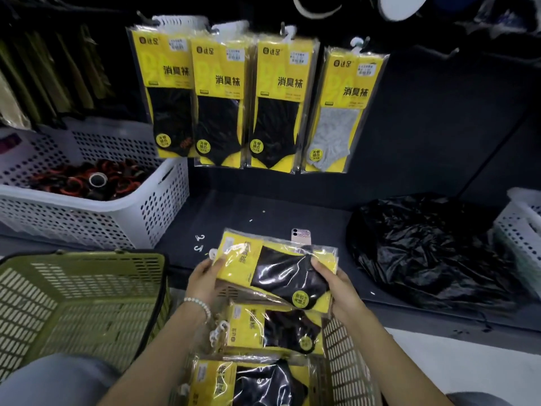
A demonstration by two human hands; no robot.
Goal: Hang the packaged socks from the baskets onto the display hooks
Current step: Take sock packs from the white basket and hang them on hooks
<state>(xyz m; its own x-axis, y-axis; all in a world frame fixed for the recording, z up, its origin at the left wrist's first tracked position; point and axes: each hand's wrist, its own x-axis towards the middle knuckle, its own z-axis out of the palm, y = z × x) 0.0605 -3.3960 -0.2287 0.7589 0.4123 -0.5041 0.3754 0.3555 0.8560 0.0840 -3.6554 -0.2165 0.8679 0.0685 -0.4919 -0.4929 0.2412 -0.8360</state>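
Observation:
I hold a stack of yellow sock packs (pixel 278 268) with black socks flat above a brown basket (pixel 345 353). My left hand (pixel 205 281) grips the stack's left end near its white hanger tabs. My right hand (pixel 333 284) grips its right end, thumb on top. More packs (pixel 272 332) lie in the basket below. On the dark wall hang several rows of packs on hooks: black-sock packs (pixel 218 98) and one grey-sock pack (pixel 341 112) at the right.
An olive basket (pixel 79 306) stands at the lower left. A white perforated crate (pixel 123 212) with red-and-black items sits behind it. A phone (pixel 301 236) and loose white hooks (pixel 200 243) lie on the dark shelf. A black plastic bag (pixel 430 253) and another white crate (pixel 524 230) are at the right.

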